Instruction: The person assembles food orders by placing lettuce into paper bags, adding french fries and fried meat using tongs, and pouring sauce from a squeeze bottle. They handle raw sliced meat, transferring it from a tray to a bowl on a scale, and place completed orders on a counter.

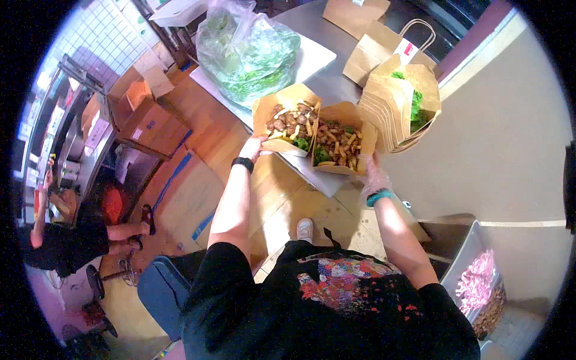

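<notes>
Two open kraft-paper takeout boxes sit side by side in front of me, touching, at the near edge of the counter. My left hand [254, 148], with a black wristband, grips the near left side of the left takeout box [270, 144]. Chunks of browned meat with pale sauce and some leafy greens fill it. On the outer side of the right takeout box [367, 141] my right hand [375, 179] is closed, in a clear glove with a teal band at the wrist. That box contains fries, or similar browned strips, and greens. Both thumbs show only partly.
Right of the boxes is a nested stack of empty-sided kraft boxes [384, 114] with greens in the top one. Paper bags [369, 54] stand behind it. A clear bag of lettuce [249, 57] rests on a white board [318, 54]. Another person [66, 246] is at far left; a bin [465, 258] stands lower right.
</notes>
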`<control>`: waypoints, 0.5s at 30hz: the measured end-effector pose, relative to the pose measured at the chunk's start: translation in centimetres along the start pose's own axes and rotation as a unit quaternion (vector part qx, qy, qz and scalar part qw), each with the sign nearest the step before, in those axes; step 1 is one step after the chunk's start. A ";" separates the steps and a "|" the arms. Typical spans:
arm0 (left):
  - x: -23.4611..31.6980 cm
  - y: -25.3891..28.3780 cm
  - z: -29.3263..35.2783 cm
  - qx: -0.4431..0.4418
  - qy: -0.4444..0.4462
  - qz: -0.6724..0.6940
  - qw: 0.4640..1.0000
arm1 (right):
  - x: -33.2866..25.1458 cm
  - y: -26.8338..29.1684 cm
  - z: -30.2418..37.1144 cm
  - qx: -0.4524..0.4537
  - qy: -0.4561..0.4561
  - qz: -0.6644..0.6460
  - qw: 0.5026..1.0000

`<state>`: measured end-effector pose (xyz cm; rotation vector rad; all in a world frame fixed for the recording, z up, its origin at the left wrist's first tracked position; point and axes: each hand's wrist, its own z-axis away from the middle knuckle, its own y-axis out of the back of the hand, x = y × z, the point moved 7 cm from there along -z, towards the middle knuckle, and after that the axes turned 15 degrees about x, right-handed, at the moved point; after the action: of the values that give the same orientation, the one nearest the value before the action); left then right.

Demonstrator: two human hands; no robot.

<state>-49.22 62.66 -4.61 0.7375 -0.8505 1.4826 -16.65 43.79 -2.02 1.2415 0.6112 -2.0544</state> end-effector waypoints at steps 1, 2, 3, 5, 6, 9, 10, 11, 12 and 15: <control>-0.2 0.3 -0.2 -0.025 -0.005 0.006 1.000 | -0.2 0.9 -1.0 0.024 -0.018 -0.055 0.998; -0.6 0.7 -0.4 -0.037 -0.005 0.013 0.999 | -1.5 0.6 -0.4 0.045 -0.037 -0.107 0.993; -1.0 1.1 -0.8 -0.020 -0.008 0.030 0.999 | -2.6 0.7 0.8 0.114 -0.015 -0.131 0.985; -0.7 0.3 0.1 -0.010 -0.019 0.055 0.998 | -3.2 2.7 -0.7 0.153 -0.027 -0.153 0.976; -0.6 0.1 0.4 -0.008 -0.027 0.066 0.997 | -3.4 3.4 -1.4 0.169 -0.033 -0.164 0.971; -1.3 1.4 0.0 0.009 -0.035 0.085 0.996 | -5.9 3.0 -1.3 0.169 0.016 -0.151 0.974; -1.3 1.1 0.2 0.008 -0.030 0.090 0.995 | -6.1 3.4 -1.6 0.174 0.017 -0.140 0.975; -1.4 0.9 0.3 0.033 -0.026 0.093 0.995 | -6.3 3.5 -1.8 0.179 0.014 -0.151 0.972; -1.3 0.5 0.3 0.024 -0.024 0.094 0.995 | -6.4 3.5 -2.1 0.183 0.012 -0.162 0.970; -1.6 0.7 -0.1 0.018 -0.016 0.088 0.996 | -7.5 2.3 -2.2 0.166 0.061 -0.173 0.969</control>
<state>-49.83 61.81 -6.10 0.7304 -0.9343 1.6495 -11.13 45.94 3.63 1.5500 0.5890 -2.4604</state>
